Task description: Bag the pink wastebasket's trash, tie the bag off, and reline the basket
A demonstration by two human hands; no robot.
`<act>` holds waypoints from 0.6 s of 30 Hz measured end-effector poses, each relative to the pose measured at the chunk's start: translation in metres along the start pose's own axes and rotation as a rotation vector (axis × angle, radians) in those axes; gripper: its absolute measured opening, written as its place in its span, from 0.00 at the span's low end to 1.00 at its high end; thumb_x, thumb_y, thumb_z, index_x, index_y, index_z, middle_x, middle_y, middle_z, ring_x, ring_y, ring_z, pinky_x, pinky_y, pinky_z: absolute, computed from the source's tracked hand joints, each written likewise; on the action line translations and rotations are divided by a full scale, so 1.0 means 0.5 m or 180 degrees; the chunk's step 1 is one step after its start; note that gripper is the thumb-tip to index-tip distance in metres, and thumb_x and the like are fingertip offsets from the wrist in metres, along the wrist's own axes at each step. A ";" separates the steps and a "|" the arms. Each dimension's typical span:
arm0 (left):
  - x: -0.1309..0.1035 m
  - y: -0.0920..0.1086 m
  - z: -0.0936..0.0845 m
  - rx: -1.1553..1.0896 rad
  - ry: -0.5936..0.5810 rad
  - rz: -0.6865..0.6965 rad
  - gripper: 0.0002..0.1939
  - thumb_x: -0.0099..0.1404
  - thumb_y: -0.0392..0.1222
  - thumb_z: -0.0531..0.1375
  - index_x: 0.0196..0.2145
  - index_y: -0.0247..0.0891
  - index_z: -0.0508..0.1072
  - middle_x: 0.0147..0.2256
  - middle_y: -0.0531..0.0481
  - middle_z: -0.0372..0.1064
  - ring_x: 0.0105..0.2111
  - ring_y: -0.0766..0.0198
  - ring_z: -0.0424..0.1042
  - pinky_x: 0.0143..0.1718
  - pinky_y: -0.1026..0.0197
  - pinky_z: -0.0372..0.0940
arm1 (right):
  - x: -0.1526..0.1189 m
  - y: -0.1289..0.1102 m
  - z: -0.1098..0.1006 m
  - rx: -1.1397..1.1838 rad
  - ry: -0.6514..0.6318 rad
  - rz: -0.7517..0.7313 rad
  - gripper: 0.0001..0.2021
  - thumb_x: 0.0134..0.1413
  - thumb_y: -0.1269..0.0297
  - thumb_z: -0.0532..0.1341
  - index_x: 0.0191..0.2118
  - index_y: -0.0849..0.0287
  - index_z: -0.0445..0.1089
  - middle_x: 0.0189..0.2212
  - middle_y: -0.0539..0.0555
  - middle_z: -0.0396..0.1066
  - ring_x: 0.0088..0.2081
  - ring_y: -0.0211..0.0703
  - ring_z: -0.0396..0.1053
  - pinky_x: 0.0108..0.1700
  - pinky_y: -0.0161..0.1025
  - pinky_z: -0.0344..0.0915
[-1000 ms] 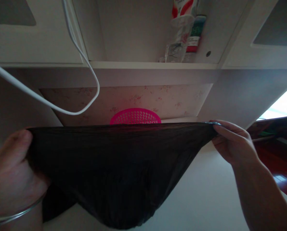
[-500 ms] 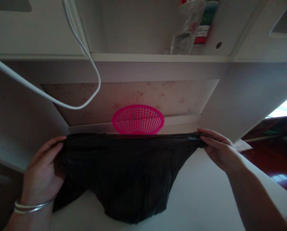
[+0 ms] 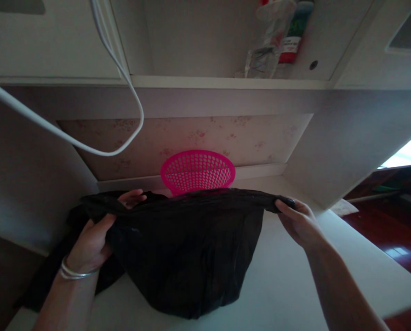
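A black plastic bag hangs between my two hands over the white tabletop, its upper edge pulled roughly level. My left hand, with silver bangles at the wrist, grips that edge at the left; the thumb is in front and some fingertips show behind the plastic. At the right end, my right hand pinches a gathered corner, thumb on the near side. More of the bag droops past my left wrist. Just behind the bag stands a pink mesh basket, its lower part hidden by the plastic.
A white cable loops down at the upper left. Above, a shelf holds a clear plastic container and a green and red bottle. White side panels flank the tabletop. Reddish flooring shows at the right.
My left hand has moved right along the bag's edge, and more plastic now hangs to its left. My right hand has shifted slightly left and down. The basket has stayed put.
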State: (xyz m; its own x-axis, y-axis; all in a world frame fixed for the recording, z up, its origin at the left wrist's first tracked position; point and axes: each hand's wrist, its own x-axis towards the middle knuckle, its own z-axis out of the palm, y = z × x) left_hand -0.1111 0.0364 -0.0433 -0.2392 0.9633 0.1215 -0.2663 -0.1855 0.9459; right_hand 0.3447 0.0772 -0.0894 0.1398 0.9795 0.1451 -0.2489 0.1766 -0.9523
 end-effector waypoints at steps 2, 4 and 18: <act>-0.006 -0.003 0.029 -0.0646 -0.0090 -0.0021 0.09 0.62 0.46 0.65 0.29 0.39 0.77 0.47 0.46 0.79 0.52 0.51 0.75 0.51 0.53 0.74 | -0.005 0.005 0.008 0.0300 -0.0214 -0.0110 0.08 0.41 0.59 0.75 0.30 0.52 0.80 0.28 0.50 0.80 0.32 0.43 0.78 0.39 0.38 0.75; -0.019 -0.019 0.060 -0.1338 0.0112 -0.0309 0.11 0.67 0.44 0.58 0.29 0.40 0.76 0.43 0.48 0.80 0.49 0.54 0.77 0.49 0.51 0.75 | -0.017 0.005 0.034 0.0635 -0.0614 -0.0392 0.08 0.42 0.56 0.73 0.28 0.52 0.79 0.36 0.53 0.81 0.44 0.50 0.78 0.51 0.47 0.73; -0.060 -0.092 0.088 -0.1851 -0.0231 -0.2129 0.09 0.64 0.44 0.59 0.39 0.40 0.76 0.19 0.58 0.61 0.15 0.69 0.61 0.19 0.64 0.64 | -0.101 0.017 0.189 0.2684 -0.1600 0.0657 0.07 0.59 0.56 0.62 0.35 0.53 0.70 0.08 0.38 0.53 0.10 0.32 0.44 0.15 0.30 0.53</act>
State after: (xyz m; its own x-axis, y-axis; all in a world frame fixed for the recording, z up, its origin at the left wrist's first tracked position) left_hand -0.0507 0.0243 -0.0772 0.1908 0.9116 -0.3642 -0.7658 0.3703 0.5257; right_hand 0.2451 0.0383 -0.0793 -0.3553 0.8916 0.2807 -0.8479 -0.1810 -0.4984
